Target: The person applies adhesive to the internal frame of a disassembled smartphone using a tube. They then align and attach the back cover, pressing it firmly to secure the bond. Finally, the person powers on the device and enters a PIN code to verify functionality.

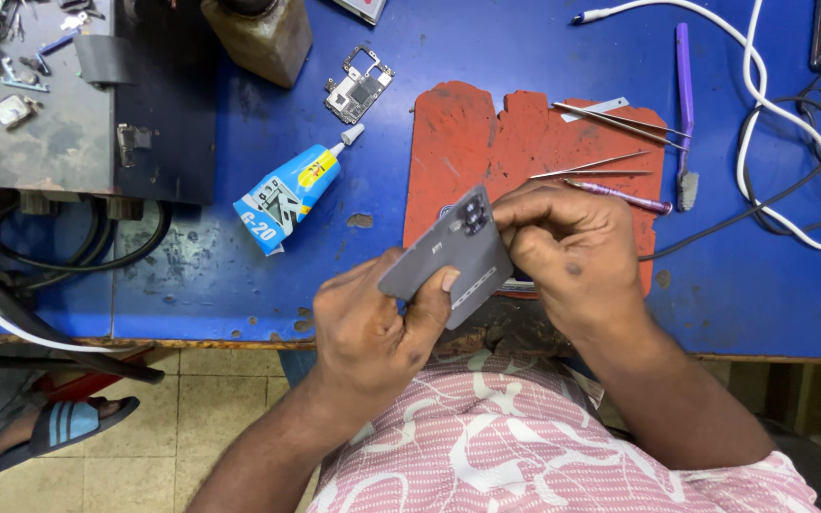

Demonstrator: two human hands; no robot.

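Fingers of the left hand [368,318] and right hand [572,252] are closed on a grey phone back [458,256], held at lower centre, above the desk [239,285] edge. Slipping could probably drop it floorward; nearby glue tube [287,195] could smear it.

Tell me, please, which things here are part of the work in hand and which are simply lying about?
In hand: grey phone back, held by left hand and right hand.

Lying about: glue tube, circuit board, tweezers, purple brush, white cable.
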